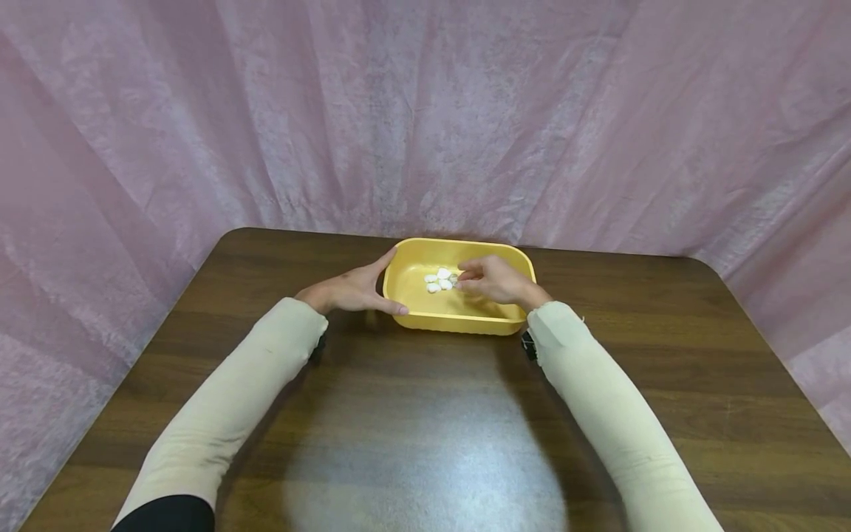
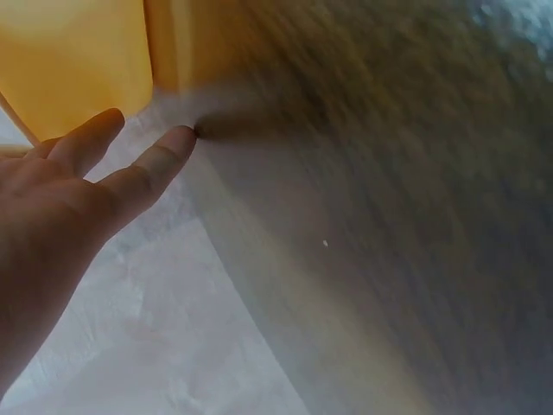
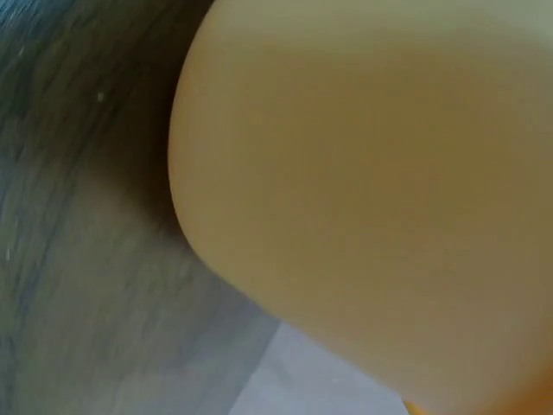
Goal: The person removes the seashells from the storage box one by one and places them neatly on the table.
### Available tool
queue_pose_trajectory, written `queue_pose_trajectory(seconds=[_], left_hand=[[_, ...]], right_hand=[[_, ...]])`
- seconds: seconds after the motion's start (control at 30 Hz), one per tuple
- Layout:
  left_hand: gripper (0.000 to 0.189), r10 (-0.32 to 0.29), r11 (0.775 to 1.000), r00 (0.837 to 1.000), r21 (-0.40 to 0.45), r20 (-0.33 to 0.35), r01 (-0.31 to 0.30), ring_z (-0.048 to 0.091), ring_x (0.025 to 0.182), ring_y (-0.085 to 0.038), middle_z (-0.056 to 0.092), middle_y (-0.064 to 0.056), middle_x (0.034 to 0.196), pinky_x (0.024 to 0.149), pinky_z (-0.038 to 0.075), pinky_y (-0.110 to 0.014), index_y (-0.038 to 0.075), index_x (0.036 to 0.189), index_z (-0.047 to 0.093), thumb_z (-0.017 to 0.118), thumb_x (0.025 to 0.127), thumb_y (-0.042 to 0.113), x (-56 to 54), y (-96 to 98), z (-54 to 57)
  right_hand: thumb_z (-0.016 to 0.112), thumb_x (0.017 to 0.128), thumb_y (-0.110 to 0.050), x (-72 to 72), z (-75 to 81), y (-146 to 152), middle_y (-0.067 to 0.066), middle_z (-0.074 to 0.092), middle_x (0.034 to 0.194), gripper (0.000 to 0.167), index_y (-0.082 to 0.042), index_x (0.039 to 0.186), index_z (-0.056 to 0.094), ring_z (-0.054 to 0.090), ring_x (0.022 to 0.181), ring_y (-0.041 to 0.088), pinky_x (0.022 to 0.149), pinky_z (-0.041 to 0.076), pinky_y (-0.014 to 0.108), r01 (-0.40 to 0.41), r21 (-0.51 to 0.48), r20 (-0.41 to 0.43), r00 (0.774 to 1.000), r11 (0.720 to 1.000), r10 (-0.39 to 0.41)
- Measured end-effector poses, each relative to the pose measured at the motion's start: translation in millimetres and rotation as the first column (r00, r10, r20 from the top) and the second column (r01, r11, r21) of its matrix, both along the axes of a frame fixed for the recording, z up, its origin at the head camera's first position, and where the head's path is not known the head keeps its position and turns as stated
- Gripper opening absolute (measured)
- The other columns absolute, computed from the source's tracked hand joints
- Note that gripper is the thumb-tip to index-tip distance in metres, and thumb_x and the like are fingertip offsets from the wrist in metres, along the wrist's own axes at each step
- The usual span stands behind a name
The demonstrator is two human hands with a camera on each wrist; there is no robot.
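A yellow plastic tray sits near the table's far edge. Several small, rounded white pieces lie clustered on its floor. At the tray's left end is my left hand, thumb and fingers spread, the thumb against the front corner and a fingertip at the left rim. The left wrist view has this hand beside the yellow wall. My right hand reaches in over the right rim. Its curled thumb and forefinger pinch a small whitish piece at the cluster's edge. The tray's side hides this hand in the right wrist view.
The brown wooden table stretches around the tray, with a glare patch in front of it. Pink curtains hang right behind the table's far edge. Pale sleeves cover both forearms.
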State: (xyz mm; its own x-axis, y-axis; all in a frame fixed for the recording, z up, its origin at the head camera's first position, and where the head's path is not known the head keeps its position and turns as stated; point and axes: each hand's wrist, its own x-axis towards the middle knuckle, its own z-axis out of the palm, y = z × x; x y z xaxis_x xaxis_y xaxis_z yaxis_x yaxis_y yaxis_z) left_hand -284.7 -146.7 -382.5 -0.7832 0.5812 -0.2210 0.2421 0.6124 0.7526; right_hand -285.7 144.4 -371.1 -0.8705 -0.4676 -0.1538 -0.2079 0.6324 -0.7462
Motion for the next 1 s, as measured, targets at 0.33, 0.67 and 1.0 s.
queue_pose_trajectory(seconds=[0.33, 0.67, 1.0], left_hand=[[0.126, -0.005, 1.0, 1.0, 0.024, 0.009, 0.005, 0.022, 0.147, -0.026, 0.01, -0.009, 0.166, 0.116, 0.024, -0.051, 0.029, 0.161, -0.009, 0.084, 0.078, 0.049, -1.6, -2.5, -1.2], [0.124, -0.001, 1.0, 1.0, 0.028, 0.017, 0.0, 0.018, 0.148, -0.024, 0.008, -0.009, 0.166, 0.117, 0.022, -0.049, 0.027, 0.161, -0.01, 0.083, 0.08, 0.044, 0.3, -3.6, -1.3], [0.125, -0.014, 0.998, 0.999, 0.056, 0.03, 0.012, 0.027, 0.145, -0.025, 0.011, -0.011, 0.165, 0.115, 0.026, -0.048, 0.026, 0.16, -0.012, 0.084, 0.081, 0.042, -0.3, -3.8, -1.3]], right_hand=[[0.057, 0.101, -0.007, -3.9, -6.1, -8.8, 0.023, 0.069, 0.111, 0.04, 0.01, 0.138, 0.053, 0.069, 0.097, 0.03, 0.079, 0.057, 0.034, 0.099, -0.024, 0.118, 0.988, 0.995, -0.096], [0.057, 0.102, -0.007, -4.4, -13.3, -20.8, 0.026, 0.066, 0.116, 0.039, 0.01, 0.136, 0.054, 0.067, 0.103, 0.033, 0.082, 0.057, 0.035, 0.159, -0.053, 0.204, 0.968, 0.986, -0.145], [0.058, 0.101, -0.007, -6.7, -21.3, -25.0, 0.022, 0.069, 0.106, 0.037, 0.008, 0.135, 0.057, 0.068, 0.089, 0.024, 0.074, 0.057, 0.03, 0.179, -0.041, 0.177, 0.97, 0.983, -0.169]])
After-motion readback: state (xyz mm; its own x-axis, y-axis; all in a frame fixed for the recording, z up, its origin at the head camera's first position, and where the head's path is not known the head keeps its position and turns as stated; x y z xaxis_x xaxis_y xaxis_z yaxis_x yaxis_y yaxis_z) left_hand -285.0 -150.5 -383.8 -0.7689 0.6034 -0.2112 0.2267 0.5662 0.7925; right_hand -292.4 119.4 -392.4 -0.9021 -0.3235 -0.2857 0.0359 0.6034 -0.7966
